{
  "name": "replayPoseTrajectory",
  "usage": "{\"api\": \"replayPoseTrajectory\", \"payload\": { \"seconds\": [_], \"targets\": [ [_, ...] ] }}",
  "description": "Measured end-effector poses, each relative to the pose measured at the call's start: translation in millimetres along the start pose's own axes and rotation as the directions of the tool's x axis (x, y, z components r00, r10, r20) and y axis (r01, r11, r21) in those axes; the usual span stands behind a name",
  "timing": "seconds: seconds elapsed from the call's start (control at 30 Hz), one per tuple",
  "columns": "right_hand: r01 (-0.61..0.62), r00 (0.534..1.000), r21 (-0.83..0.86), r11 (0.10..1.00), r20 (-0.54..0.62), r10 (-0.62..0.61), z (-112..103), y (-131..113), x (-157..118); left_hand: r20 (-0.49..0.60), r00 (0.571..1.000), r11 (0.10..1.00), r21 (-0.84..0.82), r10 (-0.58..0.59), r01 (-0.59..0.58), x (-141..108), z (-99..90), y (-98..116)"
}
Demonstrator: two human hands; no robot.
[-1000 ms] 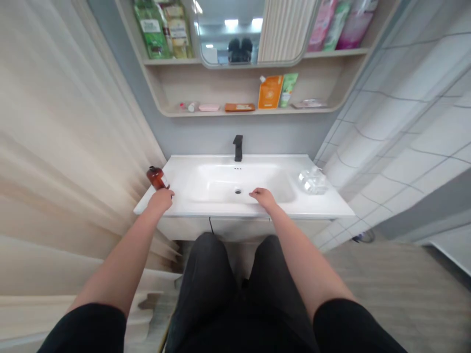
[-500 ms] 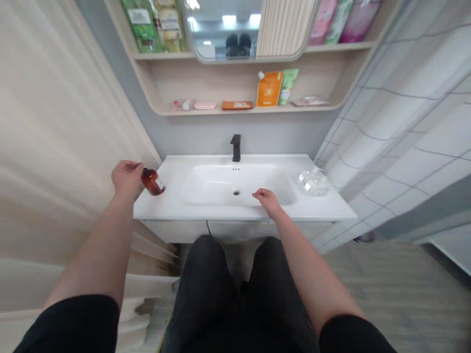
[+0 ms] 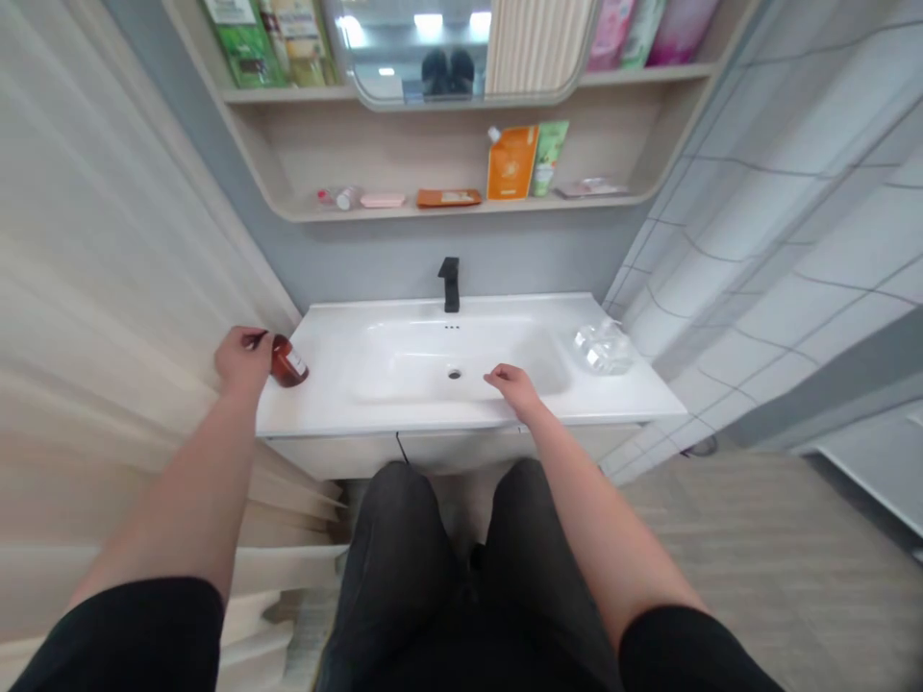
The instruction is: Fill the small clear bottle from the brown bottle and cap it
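At the left end of the white sink counter, my left hand point(image 3: 243, 361) is closed around the top of a brown bottle point(image 3: 289, 362) with a white label. The bottle leans, its base toward the counter; whether it touches the surface is hard to tell. Over the front right part of the basin point(image 3: 411, 370) is my right hand point(image 3: 513, 386), its fingers pinched together; anything between them is too small to make out. Clear bottles point(image 3: 604, 348) lie or stand at the counter's right end.
A black faucet point(image 3: 451, 284) rises behind the basin. Above it, a wall shelf point(image 3: 375, 213) carries an orange pouch point(image 3: 512, 163), a green tube point(image 3: 549, 160) and small packs, below a mirror point(image 3: 414, 48). A beige curtain point(image 3: 130, 288) hangs at the left.
The whole view has shifted slightly, with counter and shelf lying further left. My left hand still holds the brown bottle, and my right hand stays over the basin with fingers pinched.
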State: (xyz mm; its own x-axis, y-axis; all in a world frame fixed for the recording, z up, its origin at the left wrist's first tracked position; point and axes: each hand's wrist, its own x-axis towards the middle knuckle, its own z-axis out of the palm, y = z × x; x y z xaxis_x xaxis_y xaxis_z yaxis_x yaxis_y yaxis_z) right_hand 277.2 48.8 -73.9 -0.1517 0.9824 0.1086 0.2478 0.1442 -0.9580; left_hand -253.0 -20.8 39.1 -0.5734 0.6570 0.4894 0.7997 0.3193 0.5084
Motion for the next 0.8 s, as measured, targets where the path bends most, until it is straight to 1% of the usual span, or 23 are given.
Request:
{"api": "replayPoseTrajectory", "payload": {
  "seconds": [0.07, 0.1, 0.2, 0.3, 0.37, 0.43, 0.5, 0.57, 0.63, 0.67, 0.7, 0.73, 0.8],
  "targets": [
    [0.008, 1.0, 0.005, 1.0, -0.006, -0.008, 0.6, 0.0, -0.7, -0.014, 0.999, 0.998, -0.046, -0.049, 0.048, -4.8, 2.7, -3.9],
    [0.011, 1.0, 0.001, 1.0, -0.012, -0.011, 0.9, -0.1, -1.0, -0.017, 0.998, 0.997, -0.063, -0.055, 0.054, -7.4, 4.0, -5.3],
    [0.019, 0.999, -0.005, 1.0, -0.029, -0.02, 1.4, -0.2, -1.2, -0.052, 0.999, 0.996, -0.085, -0.017, 0.012, -17.3, 8.1, -5.3],
    [0.063, 0.998, -0.012, 0.998, -0.027, -0.063, 0.5, -0.4, -1.3, -0.112, 0.994, 0.981, -0.192, 0.013, -0.034, -38.1, 13.6, 8.6],
    [0.099, 0.995, -0.054, 0.994, -0.019, -0.1, 0.4, -2.8, -4.0, -0.102, 0.993, 0.933, -0.35, 0.057, -0.09, -63.1, 17.5, 28.3],
    [0.128, 0.992, -0.099, 0.987, -0.006, -0.129, 2.7, -9.3, -12.0, -0.08, 0.991, 0.826, -0.548, 0.106, -0.133, -97.5, 20.1, 55.3],
    [0.178, 0.984, -0.084, 0.98, 0.041, -0.175, 9.0, -20.6, -27.2, -0.042, 0.99, 0.727, -0.675, 0.133, -0.127, -137.7, 20.6, 86.4],
    [0.252, 0.958, 0.006, 0.968, 0.142, -0.251, 18.6, -35.4, -49.4, 0.038, 0.984, 0.645, -0.759, 0.171, -0.083, -178.7, 19.4, 118.0],
    [0.309, 0.903, 0.12, 0.943, 0.274, -0.331, 28.2, -50.4, -75.8, 0.108, 0.974, 0.551, -0.834, 0.198, -0.02, -215.6, 17.2, 146.5],
    [0.318, 0.879, 0.172, 0.932, 0.315, -0.358, 31.5, -56.9, -89.1, 0.135, 0.969, 0.513, -0.859, 0.209, 0.009, -231.4, 16.0, 158.7],
    [0.329, 0.864, 0.2, 0.923, 0.33, -0.379, 33.1, -62.5, -101.9, 0.155, 0.964, 0.48, -0.877, 0.216, 0.034, -245.2, 14.8, 169.2],
    [0.344, 0.861, 0.201, 0.917, 0.321, -0.394, 32.7, -67.2, -113.6, 0.175, 0.958, 0.453, -0.89, 0.228, 0.055, -256.7, 13.5, 177.7],
    [0.395, 0.875, 0.132, 0.909, 0.25, -0.416, 25.8, -74.1, -133.7, 0.208, 0.942, 0.431, -0.899, 0.262, 0.079, -272.7, 10.6, 189.0]
  ]
}}
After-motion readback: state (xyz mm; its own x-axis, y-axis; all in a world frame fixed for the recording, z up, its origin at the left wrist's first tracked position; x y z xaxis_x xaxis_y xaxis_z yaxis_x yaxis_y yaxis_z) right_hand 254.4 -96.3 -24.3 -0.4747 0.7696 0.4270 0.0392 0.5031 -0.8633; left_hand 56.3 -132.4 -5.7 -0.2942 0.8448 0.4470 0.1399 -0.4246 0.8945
